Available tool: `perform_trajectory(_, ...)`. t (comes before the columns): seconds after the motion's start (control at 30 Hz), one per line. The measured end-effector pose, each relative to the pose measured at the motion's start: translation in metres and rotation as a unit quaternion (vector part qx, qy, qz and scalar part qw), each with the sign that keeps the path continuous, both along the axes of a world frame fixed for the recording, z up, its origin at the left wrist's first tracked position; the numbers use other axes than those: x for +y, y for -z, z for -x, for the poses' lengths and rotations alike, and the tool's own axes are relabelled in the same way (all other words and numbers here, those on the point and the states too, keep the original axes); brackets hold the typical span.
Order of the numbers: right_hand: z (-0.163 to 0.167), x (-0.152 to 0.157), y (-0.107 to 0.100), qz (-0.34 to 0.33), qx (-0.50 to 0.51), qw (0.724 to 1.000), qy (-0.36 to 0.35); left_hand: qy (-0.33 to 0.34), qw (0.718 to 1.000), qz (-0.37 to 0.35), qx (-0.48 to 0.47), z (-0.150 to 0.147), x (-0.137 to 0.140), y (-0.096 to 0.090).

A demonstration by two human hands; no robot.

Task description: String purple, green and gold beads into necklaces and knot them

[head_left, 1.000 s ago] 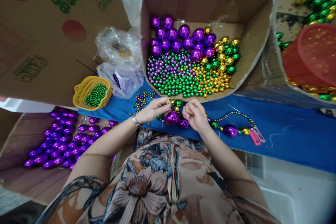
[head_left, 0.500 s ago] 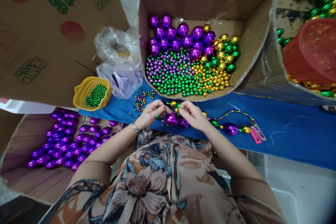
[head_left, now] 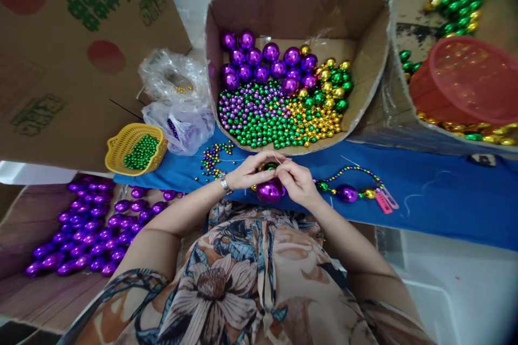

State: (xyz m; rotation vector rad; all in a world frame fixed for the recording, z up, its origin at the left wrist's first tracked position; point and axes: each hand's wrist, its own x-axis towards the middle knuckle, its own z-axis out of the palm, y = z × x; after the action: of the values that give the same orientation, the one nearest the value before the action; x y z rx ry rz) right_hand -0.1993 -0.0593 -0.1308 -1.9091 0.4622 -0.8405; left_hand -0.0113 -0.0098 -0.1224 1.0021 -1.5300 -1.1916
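My left hand (head_left: 256, 169), with a metal watch on its wrist, has its fingers closed and reaching across to my right hand. Opposite it, my right hand (head_left: 297, 179) pinches with thumb and forefinger; the fingertips of both hands meet. A thin pale thread (head_left: 277, 158) shows at the fingertips. Just below hangs or lies a large shiny purple bead (head_left: 270, 191), with smaller green and gold beads partly hidden by my fingers. Right of my hands, a strung bead necklace (head_left: 347, 193) lies on the blue cloth, with pink tags (head_left: 384, 201) at its end.
Ahead stands a cardboard box (head_left: 299, 8) of purple, green and gold beads. A yellow basket (head_left: 111, 156) holds green beads; loose small beads (head_left: 214, 159) lie beside it. Plastic bags (head_left: 178, 124) sit behind. A red tub (head_left: 441, 83) is at right, a box of purple beads (head_left: 24, 226) lower left.
My hands have come together from slightly apart, the left fingers now reaching to the right ones over the purple bead. The whole view has shifted a little.
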Motion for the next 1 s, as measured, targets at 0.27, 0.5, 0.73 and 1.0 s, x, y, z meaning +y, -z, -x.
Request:
perform_trajectory(0.27,-0.001,0.018,-0.005,-0.161,-0.085,0.972,0.146,-0.025,0.978,0.118,-0.171,0.002,0.005,0.008)
perform_trajectory(0.5,-0.015,0.007,-0.005,-0.288,-0.175,0.93,0.147,-0.007,0.983,0.131,-0.125,0.0,0.008,0.011)
perform_trajectory(0.73,-0.01,-0.006,0.001,-0.314,-0.151,0.928,0.133,0.095,0.966,0.156,-0.182,0.005,-0.005,-0.005)
perform_trajectory(1.0,0.183,-0.043,0.045,0.067,0.244,0.848,0.466,0.053,0.963,0.121,-0.237,-0.001,-0.005,0.006)
